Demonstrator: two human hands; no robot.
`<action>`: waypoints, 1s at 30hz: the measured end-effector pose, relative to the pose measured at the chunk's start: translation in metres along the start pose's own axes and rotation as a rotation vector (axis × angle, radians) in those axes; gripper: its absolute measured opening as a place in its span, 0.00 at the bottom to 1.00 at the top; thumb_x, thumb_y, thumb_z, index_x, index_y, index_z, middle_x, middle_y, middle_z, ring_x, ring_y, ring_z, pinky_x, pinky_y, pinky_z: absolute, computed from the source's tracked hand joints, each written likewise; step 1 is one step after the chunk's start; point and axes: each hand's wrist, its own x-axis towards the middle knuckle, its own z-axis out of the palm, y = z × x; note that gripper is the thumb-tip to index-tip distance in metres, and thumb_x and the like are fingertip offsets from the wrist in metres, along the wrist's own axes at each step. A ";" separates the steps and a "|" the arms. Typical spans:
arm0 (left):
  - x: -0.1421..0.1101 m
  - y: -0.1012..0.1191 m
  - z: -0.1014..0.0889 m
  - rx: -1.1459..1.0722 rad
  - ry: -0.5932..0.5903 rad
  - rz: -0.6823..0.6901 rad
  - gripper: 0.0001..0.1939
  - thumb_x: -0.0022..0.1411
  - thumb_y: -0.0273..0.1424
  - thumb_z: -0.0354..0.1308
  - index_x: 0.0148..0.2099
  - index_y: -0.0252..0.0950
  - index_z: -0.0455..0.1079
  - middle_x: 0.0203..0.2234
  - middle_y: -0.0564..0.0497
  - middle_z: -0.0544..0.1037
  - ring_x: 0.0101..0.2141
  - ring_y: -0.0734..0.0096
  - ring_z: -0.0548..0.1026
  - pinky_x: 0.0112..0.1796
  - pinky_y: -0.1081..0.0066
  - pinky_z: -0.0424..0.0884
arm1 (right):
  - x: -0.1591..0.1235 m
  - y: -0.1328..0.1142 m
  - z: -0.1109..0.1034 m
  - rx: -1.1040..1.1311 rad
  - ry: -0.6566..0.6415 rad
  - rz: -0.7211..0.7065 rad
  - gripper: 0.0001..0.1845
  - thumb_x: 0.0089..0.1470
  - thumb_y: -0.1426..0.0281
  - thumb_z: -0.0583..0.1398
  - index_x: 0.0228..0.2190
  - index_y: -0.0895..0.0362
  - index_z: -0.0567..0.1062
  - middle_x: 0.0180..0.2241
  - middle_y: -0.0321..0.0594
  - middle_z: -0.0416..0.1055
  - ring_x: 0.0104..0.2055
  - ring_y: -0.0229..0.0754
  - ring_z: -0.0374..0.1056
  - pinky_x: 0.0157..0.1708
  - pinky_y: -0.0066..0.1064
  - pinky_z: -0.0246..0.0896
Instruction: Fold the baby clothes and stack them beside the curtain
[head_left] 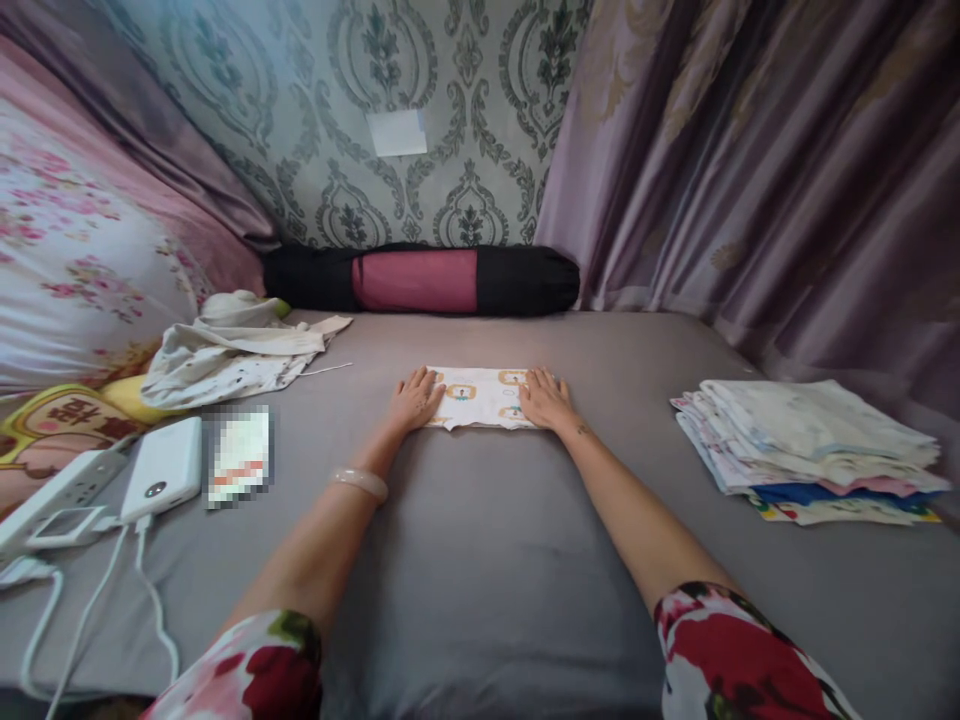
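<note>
A small folded white cloth (pixel 480 397) with orange and teal prints lies flat in the middle of the grey bed sheet (pixel 480 560). My left hand (pixel 415 399) rests flat on its left end, fingers stretched out. My right hand (pixel 545 399) lies flat on its right end, fingers also spread. Neither hand grips anything. A pale bangle (pixel 361 482) circles my left wrist.
A stack of folded cloths (pixel 810 450) sits at the right. Crumpled pale clothes (pixel 236 350) lie at the back left. A white power bank (pixel 163 468), cables and a power strip (pixel 56 490) are at the left edge. A black and maroon bolster (pixel 420 279) lines the wall.
</note>
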 end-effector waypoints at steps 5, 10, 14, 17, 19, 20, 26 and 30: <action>-0.017 -0.002 -0.005 -0.060 0.066 0.024 0.29 0.70 0.43 0.34 0.66 0.36 0.54 0.67 0.44 0.53 0.66 0.60 0.50 0.62 0.53 0.49 | 0.001 0.002 -0.003 -0.009 0.043 0.008 0.32 0.65 0.62 0.38 0.64 0.64 0.54 0.67 0.51 0.44 0.69 0.50 0.36 0.65 0.53 0.29; -0.029 -0.006 -0.002 -0.064 0.090 0.063 0.28 0.70 0.41 0.35 0.66 0.37 0.54 0.66 0.45 0.55 0.65 0.62 0.53 0.63 0.54 0.48 | 0.002 0.002 0.004 -0.008 0.030 0.028 0.33 0.64 0.62 0.38 0.63 0.66 0.55 0.67 0.51 0.46 0.69 0.51 0.38 0.64 0.53 0.33; -0.030 -0.008 0.002 -0.071 0.147 0.075 0.27 0.70 0.40 0.37 0.65 0.35 0.56 0.65 0.43 0.57 0.64 0.61 0.55 0.63 0.55 0.50 | 0.002 0.003 0.006 -0.029 0.019 0.029 0.33 0.64 0.62 0.37 0.63 0.66 0.54 0.67 0.51 0.47 0.69 0.50 0.37 0.64 0.52 0.33; -0.029 -0.011 0.006 -0.103 0.208 0.099 0.27 0.69 0.39 0.39 0.64 0.33 0.58 0.64 0.42 0.59 0.64 0.61 0.57 0.62 0.58 0.54 | 0.003 0.003 0.004 -0.045 0.014 0.030 0.33 0.64 0.61 0.37 0.63 0.66 0.54 0.67 0.51 0.47 0.69 0.50 0.37 0.64 0.53 0.33; -0.029 -0.012 0.007 -0.116 0.247 0.123 0.26 0.69 0.38 0.39 0.63 0.32 0.59 0.64 0.42 0.60 0.63 0.62 0.58 0.61 0.60 0.56 | 0.003 -0.001 0.001 -0.053 0.020 0.030 0.32 0.64 0.62 0.38 0.63 0.66 0.56 0.66 0.52 0.48 0.68 0.51 0.39 0.64 0.55 0.31; -0.030 -0.013 0.007 -0.118 0.260 0.137 0.26 0.69 0.38 0.40 0.63 0.32 0.60 0.63 0.42 0.61 0.63 0.63 0.58 0.61 0.61 0.56 | 0.003 -0.005 -0.001 -0.055 0.030 0.026 0.32 0.64 0.62 0.38 0.63 0.65 0.56 0.66 0.52 0.49 0.68 0.52 0.39 0.64 0.56 0.29; -0.032 -0.011 0.007 -0.107 0.292 0.164 0.24 0.69 0.37 0.40 0.61 0.32 0.63 0.61 0.43 0.64 0.62 0.64 0.59 0.62 0.61 0.55 | 0.003 -0.041 -0.005 0.014 0.072 -0.094 0.31 0.65 0.64 0.38 0.64 0.62 0.55 0.67 0.48 0.46 0.69 0.49 0.37 0.64 0.53 0.28; -0.032 -0.012 0.008 -0.097 0.303 0.166 0.23 0.69 0.36 0.41 0.60 0.32 0.63 0.61 0.43 0.65 0.62 0.63 0.60 0.62 0.61 0.56 | 0.004 -0.052 0.004 0.023 0.040 -0.088 0.31 0.65 0.63 0.38 0.64 0.63 0.54 0.67 0.48 0.46 0.69 0.49 0.38 0.65 0.51 0.29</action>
